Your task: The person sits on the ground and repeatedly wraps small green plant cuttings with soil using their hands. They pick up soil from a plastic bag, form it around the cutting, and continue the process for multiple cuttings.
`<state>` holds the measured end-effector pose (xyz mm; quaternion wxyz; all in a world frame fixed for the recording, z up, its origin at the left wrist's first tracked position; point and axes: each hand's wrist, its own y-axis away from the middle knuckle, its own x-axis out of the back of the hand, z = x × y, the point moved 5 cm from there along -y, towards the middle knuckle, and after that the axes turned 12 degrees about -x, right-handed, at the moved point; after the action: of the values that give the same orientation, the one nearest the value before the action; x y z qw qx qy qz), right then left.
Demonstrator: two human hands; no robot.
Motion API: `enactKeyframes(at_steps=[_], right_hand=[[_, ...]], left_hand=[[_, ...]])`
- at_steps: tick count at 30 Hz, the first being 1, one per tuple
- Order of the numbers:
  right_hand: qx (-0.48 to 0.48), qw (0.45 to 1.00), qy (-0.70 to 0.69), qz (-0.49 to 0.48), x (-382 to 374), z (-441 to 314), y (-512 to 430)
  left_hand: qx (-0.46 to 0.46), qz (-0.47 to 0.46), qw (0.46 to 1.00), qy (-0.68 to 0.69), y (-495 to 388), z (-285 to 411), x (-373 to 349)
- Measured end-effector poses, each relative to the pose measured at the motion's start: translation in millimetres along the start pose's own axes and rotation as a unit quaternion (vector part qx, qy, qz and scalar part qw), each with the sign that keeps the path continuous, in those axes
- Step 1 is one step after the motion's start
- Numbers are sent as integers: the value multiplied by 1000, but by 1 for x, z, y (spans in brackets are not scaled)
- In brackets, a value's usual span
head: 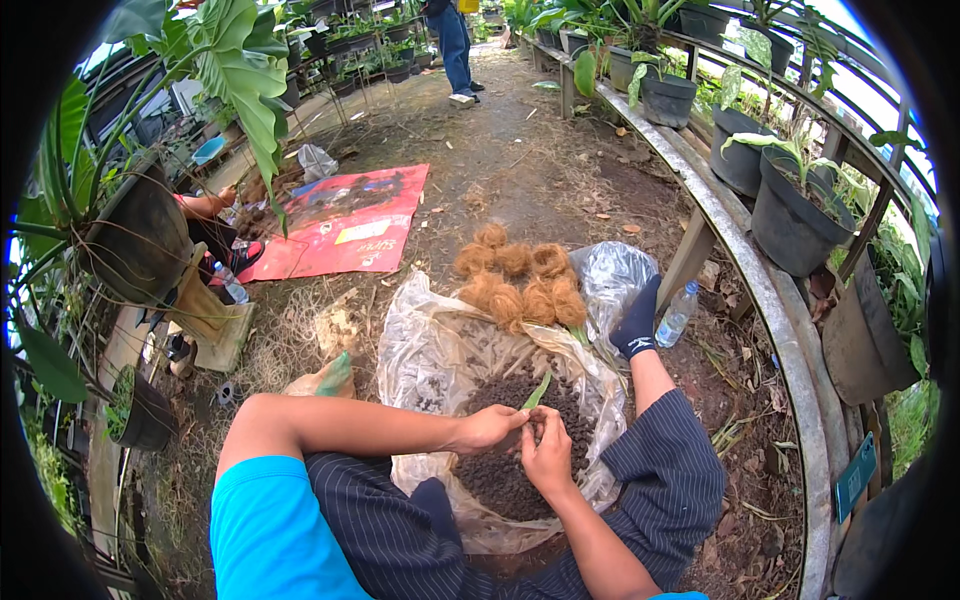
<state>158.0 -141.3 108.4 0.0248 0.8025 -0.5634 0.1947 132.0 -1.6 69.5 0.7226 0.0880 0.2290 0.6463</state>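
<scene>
My left hand (pixel 487 429) and my right hand (pixel 547 454) meet over a clear plastic sheet (pixel 420 330) that holds dark, crumbly potting soil (pixel 499 487). Between the fingertips of both hands is the base of a small green leaf (pixel 538 391), its tip pointing up and away from me. Something dark lies under the fingers of my left hand; I cannot tell what it is. Beyond the soil, several balls of brown fibre (pixel 506 304) sit bunched together at the sheet's far edge.
A clear plastic bag (pixel 615 274) and a water bottle (pixel 677 315) are near my right foot. Potted plants stand on a long bench (pixel 757 300) at right. A red banner (pixel 337 232) lies at left beside a seated person's arm (pixel 206 204). Another person (pixel 454 52) stands farther back.
</scene>
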Motion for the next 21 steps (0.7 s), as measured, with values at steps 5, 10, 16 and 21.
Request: enactKeyframes(at_steps=[5,10,16,21], right_hand=[[-2,994,49,96,14,-4,0],[53,978,166,118,9,-13,13],[66,973,219,42,-11,-17,24],[63,971,232,-16,-15,-26,26]], left_hand=[[-21,38,999,31,-5,12,-7],[-68,78,993,52,-13,17,-9],[-26,101,991,83,-17,14,3],[-44,123,991,33,-6,20,7]])
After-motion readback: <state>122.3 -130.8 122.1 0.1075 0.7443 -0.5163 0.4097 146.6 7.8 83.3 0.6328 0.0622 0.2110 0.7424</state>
